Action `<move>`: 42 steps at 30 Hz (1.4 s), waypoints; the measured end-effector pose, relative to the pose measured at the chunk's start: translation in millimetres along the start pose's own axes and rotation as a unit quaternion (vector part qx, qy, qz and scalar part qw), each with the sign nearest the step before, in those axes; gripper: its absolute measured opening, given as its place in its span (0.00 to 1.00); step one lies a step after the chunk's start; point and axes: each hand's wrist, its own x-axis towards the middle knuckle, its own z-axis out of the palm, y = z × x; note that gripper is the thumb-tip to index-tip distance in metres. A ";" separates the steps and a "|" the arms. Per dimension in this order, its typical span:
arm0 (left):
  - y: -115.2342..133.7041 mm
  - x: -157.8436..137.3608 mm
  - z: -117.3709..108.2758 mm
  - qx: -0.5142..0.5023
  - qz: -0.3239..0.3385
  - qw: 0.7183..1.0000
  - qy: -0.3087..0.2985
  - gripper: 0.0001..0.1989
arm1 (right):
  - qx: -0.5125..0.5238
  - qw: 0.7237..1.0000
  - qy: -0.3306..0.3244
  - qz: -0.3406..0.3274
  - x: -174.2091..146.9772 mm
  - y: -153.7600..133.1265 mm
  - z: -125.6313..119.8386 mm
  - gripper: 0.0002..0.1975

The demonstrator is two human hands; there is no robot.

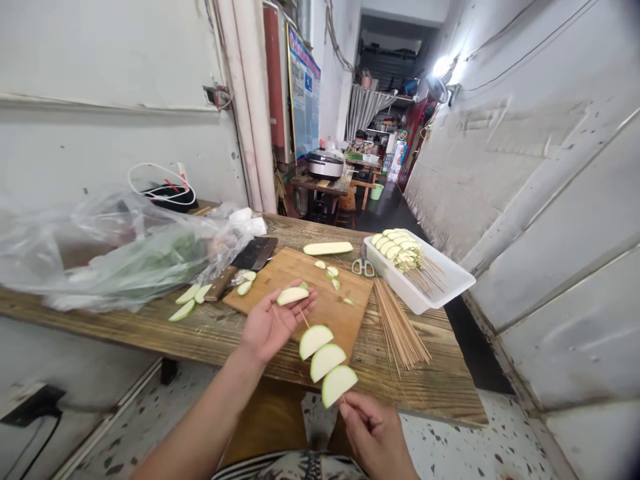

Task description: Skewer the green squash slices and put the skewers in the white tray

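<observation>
My right hand [374, 427] pinches the lower end of a bamboo skewer [305, 319]. Three half-round, pale zucchini slices [327, 362] with green rims are threaded along it. Palm up, my left hand [273, 327] cradles another zucchini slice [293, 295] between its thumb and bent fingers; part of a further piece shows behind it. The skewer's tip end lies by the left fingers; whether it touches the held slice I cannot tell. Under the left hand is a wooden cutting board [350, 320] with small zucchini offcuts [333, 271] on it.
A white tub [450, 273] holds finished skewers [400, 248]. Beside it lie green-handled scissors [363, 267] and a bundle of bare skewers [400, 327]. A long zucchini piece [327, 249] lies behind the board. Left are a cleaver [255, 253] and a plastic bag [135, 253].
</observation>
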 end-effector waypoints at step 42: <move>-11.6 -9.2 18.0 0.076 0.055 0.993 0.072 0.12 | -0.028 0.999 0.045 -0.010 -1.0 -2.3 4.7 0.19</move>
